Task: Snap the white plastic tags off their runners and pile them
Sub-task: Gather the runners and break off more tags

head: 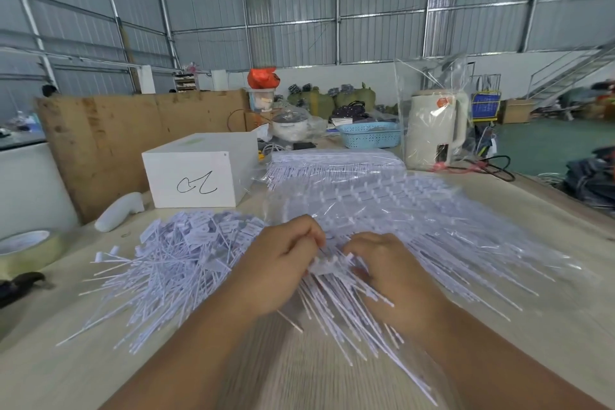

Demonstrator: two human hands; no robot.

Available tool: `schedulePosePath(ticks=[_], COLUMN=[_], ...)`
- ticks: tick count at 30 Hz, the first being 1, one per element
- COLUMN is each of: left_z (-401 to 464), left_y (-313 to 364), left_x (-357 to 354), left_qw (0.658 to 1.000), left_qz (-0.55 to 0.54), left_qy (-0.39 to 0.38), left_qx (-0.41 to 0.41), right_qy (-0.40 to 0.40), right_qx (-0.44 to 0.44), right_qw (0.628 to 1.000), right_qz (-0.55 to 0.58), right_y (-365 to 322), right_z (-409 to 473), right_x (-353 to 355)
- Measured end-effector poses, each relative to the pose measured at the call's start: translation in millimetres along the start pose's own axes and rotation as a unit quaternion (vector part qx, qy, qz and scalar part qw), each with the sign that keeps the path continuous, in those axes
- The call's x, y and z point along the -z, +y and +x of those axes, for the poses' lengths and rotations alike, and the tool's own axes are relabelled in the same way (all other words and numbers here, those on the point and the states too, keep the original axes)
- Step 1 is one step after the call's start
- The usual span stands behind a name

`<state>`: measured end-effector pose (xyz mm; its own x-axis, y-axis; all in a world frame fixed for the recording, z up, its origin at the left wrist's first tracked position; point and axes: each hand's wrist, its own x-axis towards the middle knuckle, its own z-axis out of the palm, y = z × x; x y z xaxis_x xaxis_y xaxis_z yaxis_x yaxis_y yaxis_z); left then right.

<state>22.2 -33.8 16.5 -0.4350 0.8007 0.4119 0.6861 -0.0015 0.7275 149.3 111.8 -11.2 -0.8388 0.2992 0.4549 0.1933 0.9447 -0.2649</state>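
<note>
A runner of white plastic tags [327,265] lies between my two hands at the middle of the table, its long tails fanning toward me. My left hand [279,263] grips its left end with curled fingers. My right hand [382,271] pinches its right end. To the left spreads a loose pile of snapped-off tags [173,256]. Behind and to the right lies a big heap of tags still on runners [399,206], partly under clear plastic film.
A white box [196,173] stands behind the pile, with a white handheld tool [119,211] beside it. A tape roll [26,251] and a dark tool [20,286] sit at the left edge. A bagged kettle [436,130] and blue basket [369,135] stand at the back.
</note>
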Motion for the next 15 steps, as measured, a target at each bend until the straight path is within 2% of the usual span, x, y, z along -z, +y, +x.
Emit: schedulePosePath(ticks=[3, 7, 12, 15], left_z=[0, 3, 6, 8], left_y=[-4, -12, -21, -25], left_x=[-3, -8, -10, -8], left_qw=[0.999, 0.993, 0.992, 0.982], left_qz=[-0.016, 0.052, 0.088, 0.154], left_qy=[-0.038, -0.105, -0.087, -0.095], left_qx=[0.023, 0.018, 0.035, 0.048], right_qy=[0.019, 0.033, 0.076, 0.086], right_qx=[-0.015, -0.018, -0.012, 0.005], right_qw=[0.999, 0.997, 0.996, 0.995], right_qz=[-0.043, -0.066, -0.055, -0.039], right_y=[-4, -6, -13, -19], right_z=[0, -2, -5, -6], right_x=[2, 7, 14, 19])
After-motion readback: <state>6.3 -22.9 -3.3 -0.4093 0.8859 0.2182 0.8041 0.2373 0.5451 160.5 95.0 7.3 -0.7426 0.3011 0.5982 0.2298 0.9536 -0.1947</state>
